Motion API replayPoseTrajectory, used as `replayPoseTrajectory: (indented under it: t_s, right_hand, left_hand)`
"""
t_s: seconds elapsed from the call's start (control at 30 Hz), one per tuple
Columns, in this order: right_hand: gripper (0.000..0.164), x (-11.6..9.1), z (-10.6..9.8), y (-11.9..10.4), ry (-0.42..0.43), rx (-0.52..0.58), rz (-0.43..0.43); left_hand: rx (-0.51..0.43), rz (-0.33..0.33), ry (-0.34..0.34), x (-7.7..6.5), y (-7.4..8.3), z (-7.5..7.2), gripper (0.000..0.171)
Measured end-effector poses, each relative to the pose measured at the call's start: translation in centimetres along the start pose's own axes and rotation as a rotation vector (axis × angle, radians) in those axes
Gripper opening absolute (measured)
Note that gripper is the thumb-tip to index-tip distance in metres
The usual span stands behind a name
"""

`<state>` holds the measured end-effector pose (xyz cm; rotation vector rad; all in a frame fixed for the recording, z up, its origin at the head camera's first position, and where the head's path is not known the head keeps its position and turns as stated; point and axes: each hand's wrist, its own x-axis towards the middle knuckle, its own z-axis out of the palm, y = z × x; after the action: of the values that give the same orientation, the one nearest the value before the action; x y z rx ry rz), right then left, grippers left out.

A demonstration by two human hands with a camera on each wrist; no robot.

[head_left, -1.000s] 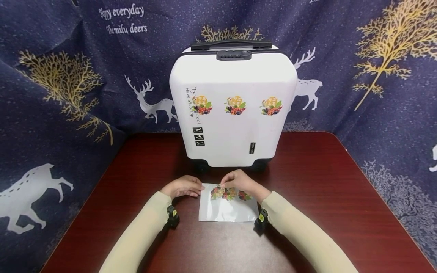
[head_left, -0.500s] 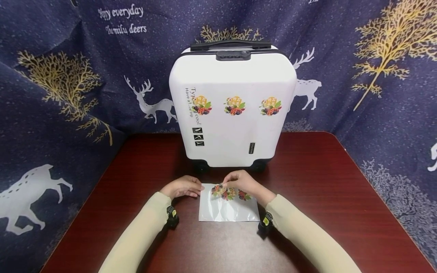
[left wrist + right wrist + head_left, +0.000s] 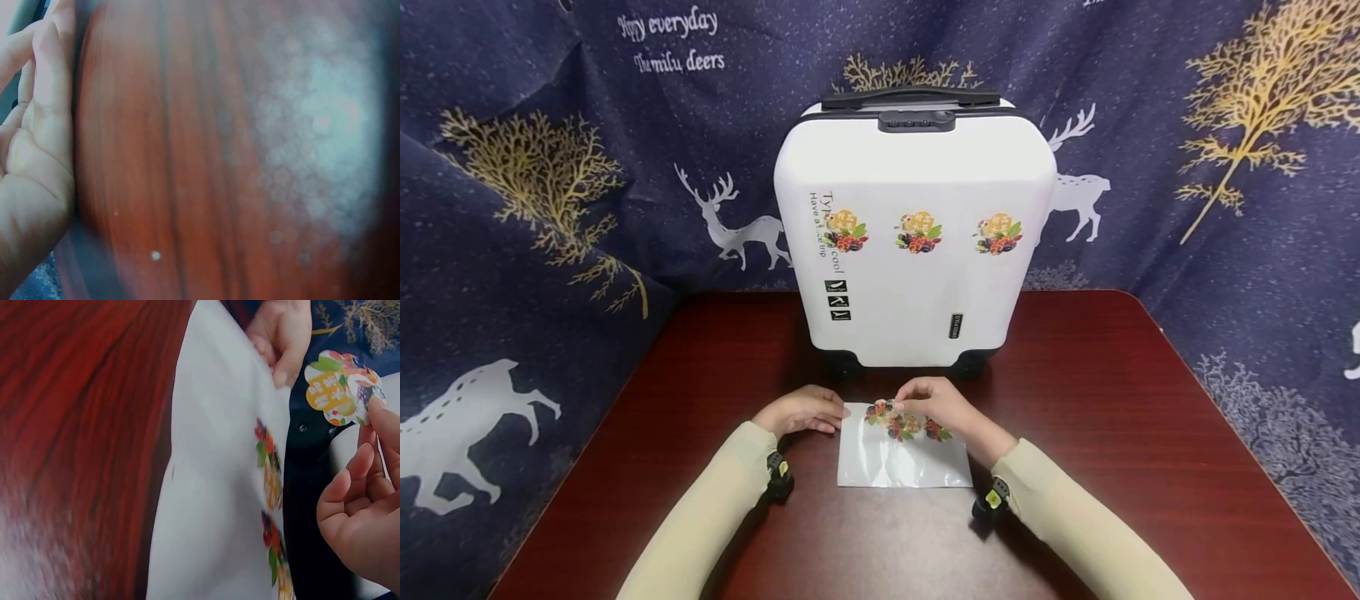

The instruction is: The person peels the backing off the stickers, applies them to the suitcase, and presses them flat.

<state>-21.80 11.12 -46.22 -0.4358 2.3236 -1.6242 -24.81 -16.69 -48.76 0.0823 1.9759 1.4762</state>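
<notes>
A white sticker sheet [image 3: 891, 467] printed with colourful fruit pictures lies on the table. At its upper left corner my left hand [image 3: 803, 410] pinches the edge, thumb on top; the right wrist view shows this thumb and corner too. My right hand [image 3: 936, 402] pinches a fruit sticker [image 3: 340, 387] between thumb and finger, held up off the sheet in the right wrist view. Two fruit stickers [image 3: 270, 465] still on the sheet are visible there. The left wrist view catches only part of the left hand [image 3: 37, 144] beside the table, with the sheet out of sight.
Behind the hands stands a white suitcase [image 3: 910, 300] with a black handle and three similar fruit stickers in a row on its front. The dark red table [image 3: 1090, 400] extends to both sides. A navy cloth [image 3: 647, 142] with deer and trees hangs behind.
My right hand has shifted slightly right, its wrist turning outward, with the fruit sticker drawn up along with it. The left hand and the sheet have stayed put.
</notes>
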Motion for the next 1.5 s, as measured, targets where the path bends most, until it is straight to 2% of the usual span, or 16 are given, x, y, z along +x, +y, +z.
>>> replayPoseTrajectory:
  t_s: [0.23,0.53,0.73,0.93,1.13,1.5]
  right_hand:
    - [0.018,-0.5,0.5,-1.1,0.083,0.108,-0.010]
    - [0.018,-0.1,1.3,-2.8,0.183,0.232,-0.016]
    - [0.007,0.4,2.0,-3.8,0.222,0.288,-0.003]
    - [0.002,0.8,2.4,-4.4,0.235,0.313,-0.018]
    - [0.009,1.2,2.5,-5.0,0.237,0.335,-0.026]
    - [0.006,1.6,2.3,-6.1,0.247,0.371,-0.067]
  left_hand:
    - [-0.017,-0.005,-0.002,-0.1,0.1,0.1,0.005]
    - [-0.030,0.004,-0.001,-0.2,0.0,0.1,0.007]
    - [-0.035,0.003,-0.004,-0.2,0.1,0.0,0.009]
    - [-0.041,0.002,-0.006,0.0,0.0,0.0,0.007]
    - [-0.033,0.008,-0.005,-0.1,0.1,0.1,0.006]
    - [-0.021,0.013,-0.005,-0.2,0.1,0.1,0.009]
